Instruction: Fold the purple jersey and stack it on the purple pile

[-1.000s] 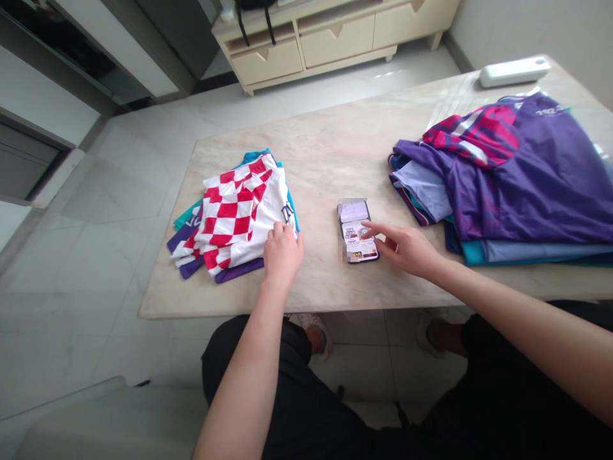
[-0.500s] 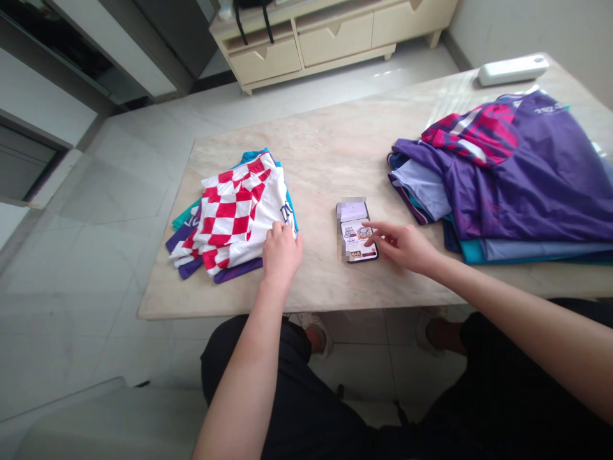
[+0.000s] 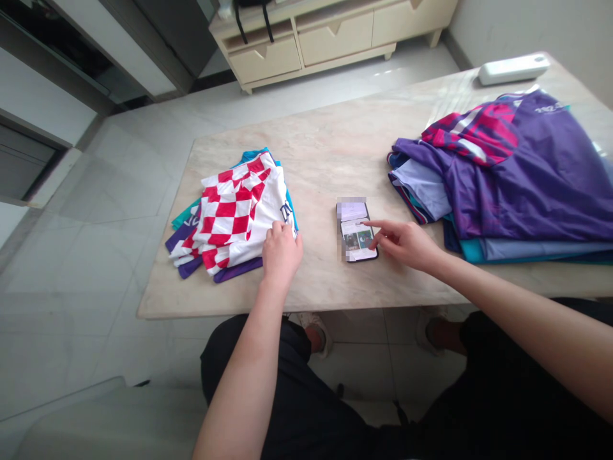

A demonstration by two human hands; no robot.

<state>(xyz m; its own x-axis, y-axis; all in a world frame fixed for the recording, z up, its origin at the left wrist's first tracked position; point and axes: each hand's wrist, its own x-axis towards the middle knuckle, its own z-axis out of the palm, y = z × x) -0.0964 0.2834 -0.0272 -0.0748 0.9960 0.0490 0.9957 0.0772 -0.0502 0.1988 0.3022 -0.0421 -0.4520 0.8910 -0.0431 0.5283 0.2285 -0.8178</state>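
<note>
My left hand (image 3: 282, 252) is closed at the near right edge of a folded red-and-white checked jersey (image 3: 234, 211); its fingertips press on the white cloth and are partly hidden. That jersey lies on top of a small pile with purple and teal cloth showing underneath. A phone (image 3: 358, 233) lies flat on the table with its screen lit, part of it blurred out by pixels. Over its right side hovers my right hand (image 3: 400, 243), holding nothing, index finger stretched towards the screen and the other fingers loosely bent.
On the right of the marble-patterned table (image 3: 325, 140) lies a larger stack topped by a purple jersey (image 3: 541, 172) with a pink patch. A white oblong device (image 3: 513, 70) rests at the far right corner. Beyond the table stands a cream cabinet (image 3: 335, 41) with drawers.
The picture on the phone screen has changed. My right index finger has shifted slightly over the screen; my left hand and the clothes have stayed put.
</note>
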